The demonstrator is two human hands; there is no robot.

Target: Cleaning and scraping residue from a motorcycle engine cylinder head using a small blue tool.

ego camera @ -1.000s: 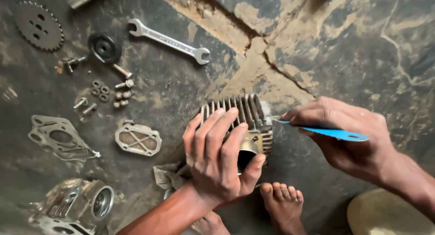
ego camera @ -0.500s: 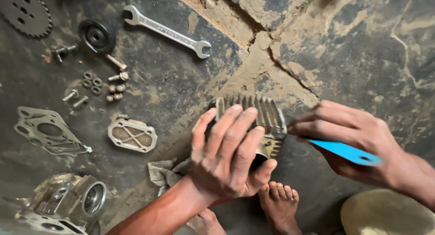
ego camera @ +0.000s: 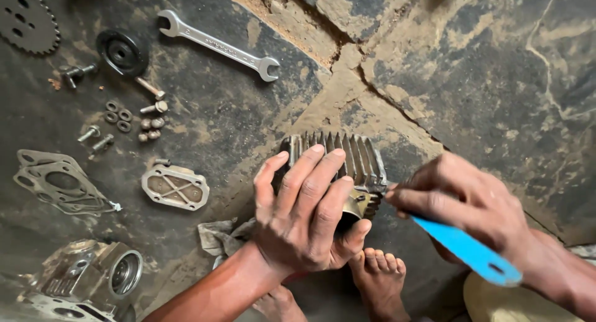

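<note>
Fingers of the left hand [ego camera: 307, 213] wrapped over the finned cylinder [ego camera: 347, 163], gripping it on the floor [ego camera: 434, 67]. Just right of the cylinder, the right hand [ego camera: 472, 204] pinched a blue tool [ego camera: 465, 247], its tip against the fins.

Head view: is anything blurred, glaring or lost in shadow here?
Head view: sharp overall, with soft, even light and no glare; the right hand and its blue tool look slightly soft; the left hand hides much of the finned cylinder; the engine casing sits in dimmer light.
</note>
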